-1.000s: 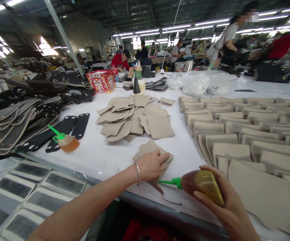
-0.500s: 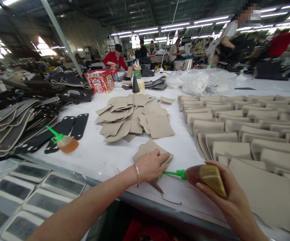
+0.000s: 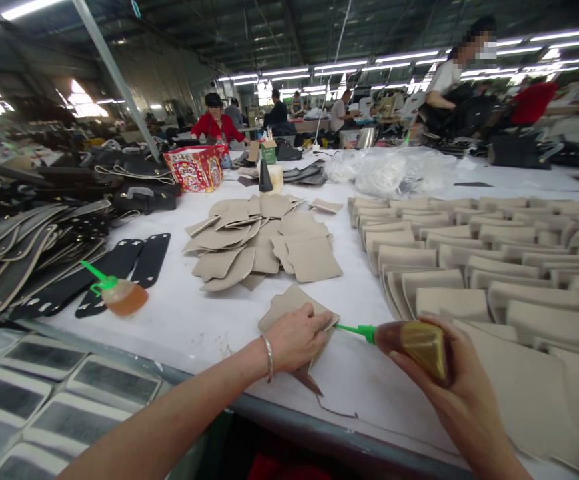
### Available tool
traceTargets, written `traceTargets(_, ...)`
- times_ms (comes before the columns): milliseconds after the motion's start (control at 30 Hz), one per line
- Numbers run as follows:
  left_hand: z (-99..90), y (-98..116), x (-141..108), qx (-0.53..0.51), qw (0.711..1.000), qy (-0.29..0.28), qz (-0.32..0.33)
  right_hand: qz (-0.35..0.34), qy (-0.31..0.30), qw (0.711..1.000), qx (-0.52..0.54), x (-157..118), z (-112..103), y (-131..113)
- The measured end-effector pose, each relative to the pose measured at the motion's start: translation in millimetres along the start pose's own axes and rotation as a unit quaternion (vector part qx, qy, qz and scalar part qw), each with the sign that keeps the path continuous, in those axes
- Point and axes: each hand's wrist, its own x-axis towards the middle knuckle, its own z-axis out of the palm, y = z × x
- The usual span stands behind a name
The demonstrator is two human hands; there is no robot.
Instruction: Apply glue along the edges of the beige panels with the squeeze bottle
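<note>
My left hand (image 3: 297,339) is closed on a beige piece (image 3: 282,303) near the table's front edge, its index finger pointing along the right corner. In my right hand (image 3: 462,373) is a squeeze bottle (image 3: 409,343) of amber liquid, tilted on its side. Its thin green nozzle (image 3: 357,330) points left, with the tip at the piece's right edge, close to my left fingertips. A brown strip (image 3: 307,381) pokes out below my left hand. Beyond it lies a loose pile of beige pieces (image 3: 314,257).
Rows of folded beige pieces (image 3: 449,300) cover the right side. A second bottle (image 3: 125,298) lies at left beside black straps (image 3: 152,260). Farther back are a red patterned box (image 3: 194,168), a black cone (image 3: 265,177) and clear plastic (image 3: 384,170). Several people are in the background.
The bottle's nozzle tip has moved up along the piece's right edge, nearer the corner. My left hand stays on the piece. The whole view has shifted slightly.
</note>
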Motion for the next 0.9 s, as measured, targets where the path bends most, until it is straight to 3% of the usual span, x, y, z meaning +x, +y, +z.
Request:
traceTargets(100, -0.3, 0, 0, -0.01, 1.0, 0.003, -0.003, 0.004, 0.014, 1.0, 0.004, 1, 1, 1)
traceTargets(300, -2.5, 2, -1, -0.018, 1.0, -0.001, -0.015, 0.042, -0.05, 0.997, 0.027, -13, -2, -1)
traceTargets(500, 0.4, 1, -1, -0.015, 1.0, 0.01, -0.017, 0.063, 0.028, 0.997, 0.033, -3, 1, -2)
traceTargets(700, 4.4, -2, 0, -0.019, 1.0, 0.017, -0.014, 0.096, -0.033, 0.994, 0.047, -23, -1, -6)
traceTargets(900, 4.2, -1, 0, -0.022, 0.999, 0.026, -0.013, 0.121, -0.035, 0.99, 0.062, -27, 3, -15)
